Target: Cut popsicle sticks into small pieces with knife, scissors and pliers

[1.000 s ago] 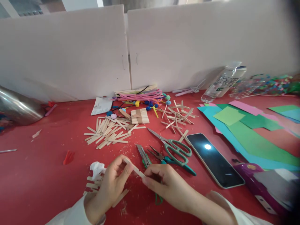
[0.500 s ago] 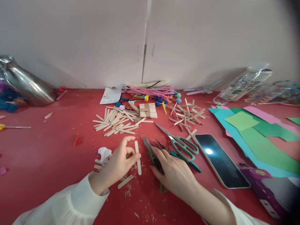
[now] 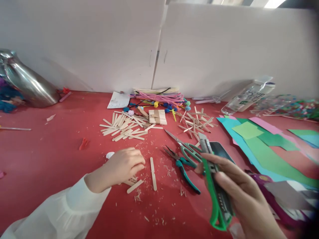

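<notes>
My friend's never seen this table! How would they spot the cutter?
Find the red table, then the right hand at its near right side. The cutter is in that hand. It has a bright green part and is held, while the scissors and pliers lie on the table.

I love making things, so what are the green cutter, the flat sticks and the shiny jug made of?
Long green-and-grey cutter: the evenly bright green part looks like smooth plastic; the dull grey tip looks like metal.
Pale flat round-ended sticks: probably bare, matt wood, with pale shavings lying about.
Big silvery rounded jug: likely polished metal, from its bright streaks.
</notes>
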`<state>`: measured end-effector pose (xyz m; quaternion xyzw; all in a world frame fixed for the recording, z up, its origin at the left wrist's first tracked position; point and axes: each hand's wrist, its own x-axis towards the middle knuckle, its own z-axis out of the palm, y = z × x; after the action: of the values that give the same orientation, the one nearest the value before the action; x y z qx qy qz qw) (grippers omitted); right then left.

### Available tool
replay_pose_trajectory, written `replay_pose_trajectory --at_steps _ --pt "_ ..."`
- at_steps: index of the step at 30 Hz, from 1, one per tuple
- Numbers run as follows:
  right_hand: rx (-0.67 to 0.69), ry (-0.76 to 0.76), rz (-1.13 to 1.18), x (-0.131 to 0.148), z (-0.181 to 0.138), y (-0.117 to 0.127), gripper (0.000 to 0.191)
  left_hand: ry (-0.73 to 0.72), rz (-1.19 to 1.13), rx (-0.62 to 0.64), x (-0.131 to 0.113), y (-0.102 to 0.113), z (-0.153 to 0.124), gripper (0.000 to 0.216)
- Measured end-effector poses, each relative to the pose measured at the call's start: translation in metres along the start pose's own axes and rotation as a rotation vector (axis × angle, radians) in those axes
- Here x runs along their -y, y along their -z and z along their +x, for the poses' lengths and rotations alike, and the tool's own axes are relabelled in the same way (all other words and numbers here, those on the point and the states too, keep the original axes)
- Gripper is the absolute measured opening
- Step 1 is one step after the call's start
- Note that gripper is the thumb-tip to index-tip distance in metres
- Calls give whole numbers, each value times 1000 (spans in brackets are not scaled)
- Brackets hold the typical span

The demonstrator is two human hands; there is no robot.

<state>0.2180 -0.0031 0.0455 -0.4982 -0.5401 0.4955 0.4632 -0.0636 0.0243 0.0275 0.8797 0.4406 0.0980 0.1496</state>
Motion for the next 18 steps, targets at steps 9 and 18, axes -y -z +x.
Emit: replay_pose_trajectory --at_steps 9,18 --pt "-27 -100 350 -17 25 21 29 -49 117 214 -16 9 -23 24" --pt "172 32 160 -16 12 5 37 -71 44 244 -33 10 -12 45"
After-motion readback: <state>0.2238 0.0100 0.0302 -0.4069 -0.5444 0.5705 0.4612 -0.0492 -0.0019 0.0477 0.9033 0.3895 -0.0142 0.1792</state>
